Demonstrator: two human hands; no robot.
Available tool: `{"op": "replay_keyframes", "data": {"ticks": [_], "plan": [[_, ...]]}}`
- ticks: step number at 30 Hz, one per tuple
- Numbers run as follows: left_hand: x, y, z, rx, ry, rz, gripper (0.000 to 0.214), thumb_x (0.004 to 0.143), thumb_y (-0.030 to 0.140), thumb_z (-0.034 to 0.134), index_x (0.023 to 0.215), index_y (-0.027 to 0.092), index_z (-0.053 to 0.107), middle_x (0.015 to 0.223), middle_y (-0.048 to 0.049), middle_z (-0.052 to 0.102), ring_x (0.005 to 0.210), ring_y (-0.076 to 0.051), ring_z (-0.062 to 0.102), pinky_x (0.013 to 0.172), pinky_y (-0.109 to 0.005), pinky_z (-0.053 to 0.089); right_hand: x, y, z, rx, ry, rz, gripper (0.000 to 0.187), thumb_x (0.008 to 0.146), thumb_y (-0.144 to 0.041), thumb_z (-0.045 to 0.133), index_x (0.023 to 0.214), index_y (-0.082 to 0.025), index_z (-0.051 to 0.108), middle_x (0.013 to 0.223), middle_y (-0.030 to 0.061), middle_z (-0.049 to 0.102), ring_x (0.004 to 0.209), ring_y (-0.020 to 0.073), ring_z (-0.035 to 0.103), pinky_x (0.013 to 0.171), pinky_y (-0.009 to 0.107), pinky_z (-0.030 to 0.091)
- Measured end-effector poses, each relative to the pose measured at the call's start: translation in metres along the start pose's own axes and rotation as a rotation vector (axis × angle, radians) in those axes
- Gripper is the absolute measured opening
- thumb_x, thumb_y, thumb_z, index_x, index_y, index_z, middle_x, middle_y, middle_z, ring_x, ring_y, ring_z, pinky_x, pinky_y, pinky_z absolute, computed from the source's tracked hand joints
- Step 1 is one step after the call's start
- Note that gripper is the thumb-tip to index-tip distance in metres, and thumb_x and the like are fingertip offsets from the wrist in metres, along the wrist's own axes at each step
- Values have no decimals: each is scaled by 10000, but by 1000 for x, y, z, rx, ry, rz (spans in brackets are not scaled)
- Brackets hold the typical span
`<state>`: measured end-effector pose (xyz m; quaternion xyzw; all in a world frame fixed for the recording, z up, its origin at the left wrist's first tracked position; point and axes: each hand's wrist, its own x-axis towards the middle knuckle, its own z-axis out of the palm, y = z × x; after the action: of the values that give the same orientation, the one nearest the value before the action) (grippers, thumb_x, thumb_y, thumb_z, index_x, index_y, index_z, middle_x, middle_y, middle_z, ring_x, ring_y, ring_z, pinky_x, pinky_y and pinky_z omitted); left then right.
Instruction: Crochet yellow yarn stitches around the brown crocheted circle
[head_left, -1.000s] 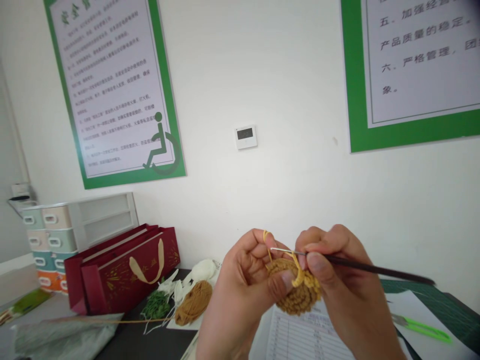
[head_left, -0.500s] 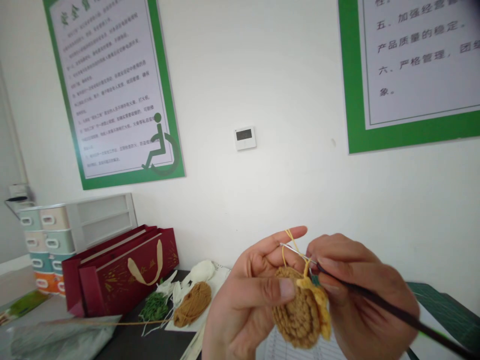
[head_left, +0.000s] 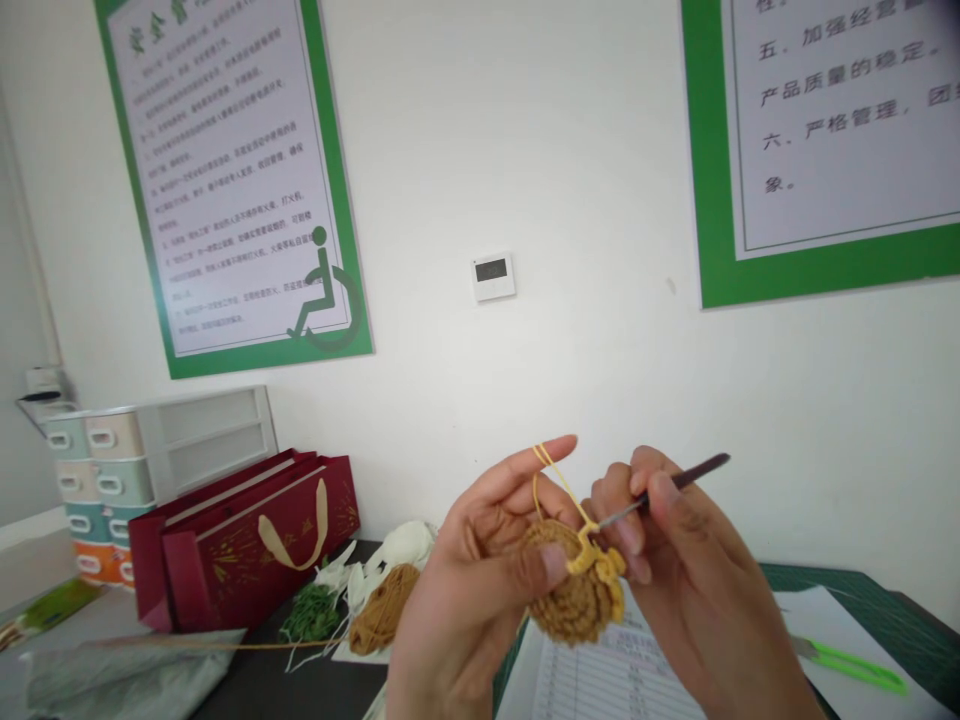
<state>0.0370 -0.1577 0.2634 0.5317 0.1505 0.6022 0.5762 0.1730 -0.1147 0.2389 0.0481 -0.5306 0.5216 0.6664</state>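
Pinched between thumb and fingers of my left hand [head_left: 480, 570] is a round brown crochet piece [head_left: 574, 605] with a yellow ruffled edging [head_left: 600, 570] along its right side. Yellow yarn [head_left: 559, 475] loops over my raised left index finger and runs down to that edging. My right hand [head_left: 690, 560] grips a crochet hook [head_left: 686, 478] with a dark handle, which tilts up to the right. Its metal shaft points down-left, with the tip at the yellow stitches.
Behind on the left lie a brown yarn ball [head_left: 384, 610], green yarn [head_left: 311, 612] and white yarn [head_left: 409, 545]. A red gift bag [head_left: 247, 540] stands by a drawer unit [head_left: 120, 470]. Printed paper [head_left: 592, 670], a green mat [head_left: 817, 580] and a bright green cutter [head_left: 855, 665] lie on the right.
Both hands have shifted left with the brown piece. The hook has swung from sloping down-right to pointing up-right, its tip now at the edging. The green cutter has come into view.
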Motion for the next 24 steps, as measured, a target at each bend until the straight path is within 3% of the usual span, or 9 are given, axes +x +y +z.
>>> {"op": "replay_keyframes", "data": {"ticks": [2, 4, 8, 10, 11, 13, 16, 21, 24], "plan": [[-4, 0, 7, 100, 62, 72, 608, 778, 82, 799, 1355, 237, 684, 884, -44, 671, 816, -162, 627, 736, -252, 496, 0, 3, 0, -81, 4, -45, 194, 1009, -326, 575, 837, -237, 556, 695, -27, 559, 581, 104, 486, 558, 230, 485], [-7, -1, 15, 145, 87, 82, 610, 794, 85, 800, 1359, 279, 678, 910, -39, 679, 825, -156, 618, 750, -252, 492, -1, 3, -5, -268, 28, -231, 88, 968, -210, 628, 896, -249, 596, 760, -11, 604, 648, 128, 566, 565, 247, 506], [-6, -6, 18, 72, 105, 27, 606, 779, 77, 806, 1347, 254, 689, 904, -28, 671, 777, -127, 609, 727, -229, 488, -4, -2, -19, -840, -20, -767, 363, 820, 27, 684, 1058, -245, 719, 896, 34, 702, 783, 180, 655, 631, 321, 545], [-2, -8, 14, -69, 40, -83, 641, 709, 72, 831, 1328, 171, 701, 915, -50, 677, 792, -140, 642, 763, -243, 515, -5, -2, -22, -882, -28, -898, 394, 785, 26, 712, 1070, -243, 743, 902, 37, 715, 764, 188, 658, 616, 337, 537], [0, -9, 12, -136, -6, -143, 660, 672, 70, 836, 1316, 125, 705, 918, -67, 684, 789, -148, 657, 767, -249, 529, -5, -1, -21, -820, -53, -859, 389, 806, 21, 690, 1089, -242, 738, 885, 33, 711, 753, 185, 655, 611, 338, 534], [4, -9, 7, -224, -74, -220, 693, 623, 53, 829, 1304, 62, 701, 911, -91, 699, 765, -150, 672, 744, -243, 548, -5, 3, -16, -592, 42, -757, 263, 887, -38, 641, 1061, -221, 716, 842, 38, 693, 742, 191, 651, 622, 354, 537], [8, -9, 1, -258, -122, -217, 703, 630, 20, 788, 1325, 44, 681, 888, -95, 711, 775, -153, 679, 741, -244, 563, -6, 5, -8, -349, 131, -537, 72, 993, -192, 592, 999, -225, 656, 781, 21, 647, 723, 176, 616, 621, 333, 500], [8, -7, -8, -249, -255, -140, 614, 698, 77, 753, 1309, 52, 694, 774, -56, 668, 713, -150, 644, 665, -240, 537, -3, -5, -5, -10, 123, -224, 234, 1058, -263, 458, 880, -221, 604, 634, -29, 485, 593, 123, 455, 553, 266, 405], [4, -6, -5, -152, -203, -108, 590, 699, 90, 782, 1286, 89, 719, 818, -54, 662, 737, -141, 620, 687, -234, 510, 0, -7, -4, 122, 26, 16, 333, 1065, -318, 435, 773, -206, 549, 616, -40, 439, 548, 99, 395, 536, 239, 403]]}}
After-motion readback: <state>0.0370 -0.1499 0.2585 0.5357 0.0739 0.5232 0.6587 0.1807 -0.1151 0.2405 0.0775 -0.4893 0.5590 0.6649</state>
